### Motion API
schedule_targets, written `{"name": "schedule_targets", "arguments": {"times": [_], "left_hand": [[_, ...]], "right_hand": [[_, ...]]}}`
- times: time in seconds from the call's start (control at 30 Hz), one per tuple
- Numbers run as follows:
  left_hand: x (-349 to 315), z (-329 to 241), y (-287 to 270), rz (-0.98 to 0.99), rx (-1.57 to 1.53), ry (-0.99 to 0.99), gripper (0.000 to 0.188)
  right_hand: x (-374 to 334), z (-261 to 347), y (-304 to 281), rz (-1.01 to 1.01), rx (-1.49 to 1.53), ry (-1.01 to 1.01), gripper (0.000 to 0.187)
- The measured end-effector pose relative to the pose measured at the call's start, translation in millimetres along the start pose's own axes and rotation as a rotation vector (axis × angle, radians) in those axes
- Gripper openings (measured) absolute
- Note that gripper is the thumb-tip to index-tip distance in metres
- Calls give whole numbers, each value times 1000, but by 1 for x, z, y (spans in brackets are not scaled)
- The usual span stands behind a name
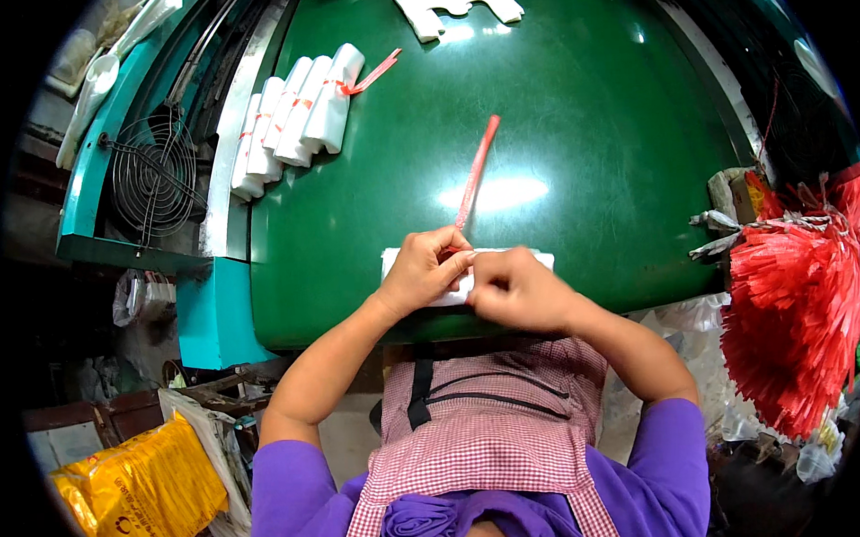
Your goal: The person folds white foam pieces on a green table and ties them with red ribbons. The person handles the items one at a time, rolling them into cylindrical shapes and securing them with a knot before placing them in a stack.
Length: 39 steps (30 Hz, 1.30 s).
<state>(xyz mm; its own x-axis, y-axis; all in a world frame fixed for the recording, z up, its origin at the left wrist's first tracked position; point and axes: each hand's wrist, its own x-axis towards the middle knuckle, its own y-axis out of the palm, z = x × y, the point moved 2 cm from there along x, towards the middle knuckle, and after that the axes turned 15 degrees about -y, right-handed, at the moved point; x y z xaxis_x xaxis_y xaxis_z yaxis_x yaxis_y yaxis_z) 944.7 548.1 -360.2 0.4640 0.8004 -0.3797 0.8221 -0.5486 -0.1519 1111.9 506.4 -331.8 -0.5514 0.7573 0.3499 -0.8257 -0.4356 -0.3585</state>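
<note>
Green surface [616,167] (glossy), hands [421,269] [525,289] on white bundle [461,294]

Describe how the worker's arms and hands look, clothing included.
The left hand and right hand are ungloved, the right slightly blurred. Both forearms are bare, without visible cables or markings. Short, plain purple sleeves end near the elbows.

The tabletop [615,139] is deep green; the bundle [543,261] and rolls [334,106] are white; strip [477,172], red; apron [484,456], red-and-white checked; sleeves [296,500], purple; sack [144,491], yellow.
</note>
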Motion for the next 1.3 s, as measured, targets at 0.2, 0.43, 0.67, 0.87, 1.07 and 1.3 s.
{"name": "schedule_targets", "arguments": {"times": [0.2, 0.43, 0.67, 0.87, 1.07, 1.3], "left_hand": [[-25, 2, 5, -320, 620, 723, 15], [-23, -19, -10, -305, 681, 742, 12], [39, 6, -73, -430, 533, 136, 20], [35, 20, -109, -449, -23, 81, 22], [52, -13, -150, -901, 548, 682, 24], [108, 16, -193, -1099, 1119, 486, 24]], "right_hand": [[5, -22, -7, -271, 351, 296, 32], [8, -24, -5, -81, 50, 186, 11], [2, 24, 16, 119, -589, -267, 31], [43, -43, -19, -62, -831, -215, 53], [180, -145, -29, -399, -298, 41, 60], [245, -217, -51, -236, -881, -382, 18]]}}
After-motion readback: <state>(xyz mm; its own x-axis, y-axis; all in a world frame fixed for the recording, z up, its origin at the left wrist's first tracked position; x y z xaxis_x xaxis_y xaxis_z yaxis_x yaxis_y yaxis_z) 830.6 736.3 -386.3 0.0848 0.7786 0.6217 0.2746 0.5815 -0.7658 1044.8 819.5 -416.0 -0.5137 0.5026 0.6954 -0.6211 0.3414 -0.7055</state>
